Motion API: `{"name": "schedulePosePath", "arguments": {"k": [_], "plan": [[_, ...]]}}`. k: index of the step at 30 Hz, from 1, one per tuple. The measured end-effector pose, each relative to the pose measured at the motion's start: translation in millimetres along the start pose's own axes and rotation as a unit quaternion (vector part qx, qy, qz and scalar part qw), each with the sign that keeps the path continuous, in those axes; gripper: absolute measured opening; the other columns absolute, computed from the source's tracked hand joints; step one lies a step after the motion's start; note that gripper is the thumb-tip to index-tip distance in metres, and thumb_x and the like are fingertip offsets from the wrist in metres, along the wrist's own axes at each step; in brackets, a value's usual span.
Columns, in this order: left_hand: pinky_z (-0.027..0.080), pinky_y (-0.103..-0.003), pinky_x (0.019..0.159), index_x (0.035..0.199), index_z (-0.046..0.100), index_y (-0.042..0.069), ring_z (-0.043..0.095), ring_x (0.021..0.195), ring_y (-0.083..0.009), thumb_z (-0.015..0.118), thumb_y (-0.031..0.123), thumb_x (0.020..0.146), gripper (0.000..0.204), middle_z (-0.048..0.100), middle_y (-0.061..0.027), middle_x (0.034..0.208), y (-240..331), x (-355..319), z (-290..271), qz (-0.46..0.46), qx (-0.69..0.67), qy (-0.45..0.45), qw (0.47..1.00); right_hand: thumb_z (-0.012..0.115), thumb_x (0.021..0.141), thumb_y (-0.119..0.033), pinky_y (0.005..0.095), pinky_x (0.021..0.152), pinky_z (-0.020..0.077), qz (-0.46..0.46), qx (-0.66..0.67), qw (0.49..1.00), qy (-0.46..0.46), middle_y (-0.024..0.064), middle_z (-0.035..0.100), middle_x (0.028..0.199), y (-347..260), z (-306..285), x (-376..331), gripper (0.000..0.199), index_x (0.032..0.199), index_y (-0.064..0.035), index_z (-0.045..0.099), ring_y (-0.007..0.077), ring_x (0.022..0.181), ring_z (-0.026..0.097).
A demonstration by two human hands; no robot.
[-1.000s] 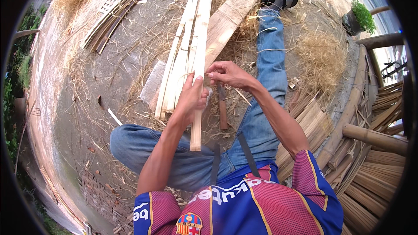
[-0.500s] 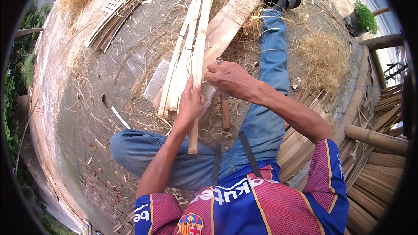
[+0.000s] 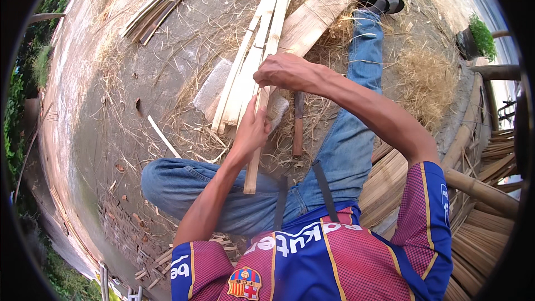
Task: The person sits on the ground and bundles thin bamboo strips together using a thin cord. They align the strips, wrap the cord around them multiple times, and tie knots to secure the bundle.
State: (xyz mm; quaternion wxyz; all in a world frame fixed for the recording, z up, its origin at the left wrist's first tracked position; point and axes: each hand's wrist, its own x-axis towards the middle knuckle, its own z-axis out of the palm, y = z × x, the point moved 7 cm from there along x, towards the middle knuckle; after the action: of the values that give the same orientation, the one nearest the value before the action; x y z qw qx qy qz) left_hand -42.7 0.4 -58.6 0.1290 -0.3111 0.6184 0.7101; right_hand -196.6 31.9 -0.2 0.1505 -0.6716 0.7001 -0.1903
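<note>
A long pale bamboo strip (image 3: 252, 174) runs from near my lap up over a bundle of other pale strips (image 3: 237, 103). My left hand (image 3: 253, 131) grips it around its lower part, thumb along the strip. Just above, my right hand (image 3: 283, 71) is a closed fist against the same strip; whatever sits inside its fingers is hidden. Beneath the bundle lies a whitish block (image 3: 213, 86). To the right of the strip, a tool with a brown wooden handle (image 3: 298, 142) rests on the ground, its upper end partly covered by my right forearm.
A wide wooden board (image 3: 326, 8) slants away beyond my hands, beside my outstretched leg (image 3: 365, 72). Darker strips (image 3: 161, 8) lie at the far left. Shavings (image 3: 418, 86) cover the ground on the right, near bamboo poles (image 3: 482, 192) and a potted plant (image 3: 480, 36).
My right hand has moved slightly up along the strip, its fist turning over it. The left hand still holds the strip. The whole view has shifted a little.
</note>
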Motion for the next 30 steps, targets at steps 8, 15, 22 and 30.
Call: {"name": "schedulePosePath", "arguments": {"k": [8, 15, 22, 30], "plan": [[0.026, -0.02, 0.041, 0.121, 0.048, 0.008, 0.033, 0.047, -0.003, 0.042, 0.041, 0.11, 0.036, 0.046, 0.0021, 0.071, 0.9, -7.7, -3.0, -0.049, -0.004, -0.019, 0.999, 0.063, 0.081, -0.005, 0.0388, 0.054, 0.0432, 0.059, -0.031, 0.996, -0.061, 0.0059, 0.039, 0.05, -7.5, -31.0, 24.0, 0.03, 0.054, -0.0086, 0.05, 0.0186, 0.05, 0.042], [0.033, -0.02, 0.041, 0.124, 0.049, 0.009, 0.04, 0.047, -0.0047, 0.043, 0.038, 0.11, 0.034, 0.05, -0.0006, 0.072, -13.9, -82.0, 1.7, -0.075, -0.046, -0.024, 0.996, 0.065, 0.083, -0.009, 0.0442, 0.068, 0.0498, 0.044, 0.081, 0.995, -0.046, 0.0132, 0.059, 0.063, -3.4, -24.1, 12.1, 0.017, 0.068, -0.0017, 0.062, 0.0304, 0.064, 0.061], [0.054, -0.036, 0.08, 0.145, 0.04, 0.005, 0.065, 0.093, -0.0197, 0.059, 0.032, 0.104, 0.053, 0.067, -0.0123, 0.096, -22.9, -88.5, -35.6, 0.089, 0.25, -0.009, 0.964, 0.062, 0.086, -0.011, 0.0432, 0.057, 0.0479, -0.006, 0.033, 0.995, -0.098, 0.0124, 0.058, 0.065, -51.1, 3.7, 7.3, 0.017, 0.073, -0.001, 0.058, 0.0279, 0.062, 0.06], [0.043, -0.025, 0.052, 0.125, 0.051, 0.003, 0.054, 0.061, -0.009, 0.065, 0.035, 0.1, 0.043, 0.061, -0.0026, 0.081, -4.6, -10.9, -5.0, -0.008, 0.039, 0.014, 0.999, 0.065, 0.083, -0.014, 0.0433, 0.057, 0.0479, -0.01, 0.022, 0.995, -0.092, 0.0128, 0.064, 0.069, -57.4, -2.0, 10.1, 0.014, 0.075, -0.0024, 0.067, 0.028, 0.064, 0.063]]}}
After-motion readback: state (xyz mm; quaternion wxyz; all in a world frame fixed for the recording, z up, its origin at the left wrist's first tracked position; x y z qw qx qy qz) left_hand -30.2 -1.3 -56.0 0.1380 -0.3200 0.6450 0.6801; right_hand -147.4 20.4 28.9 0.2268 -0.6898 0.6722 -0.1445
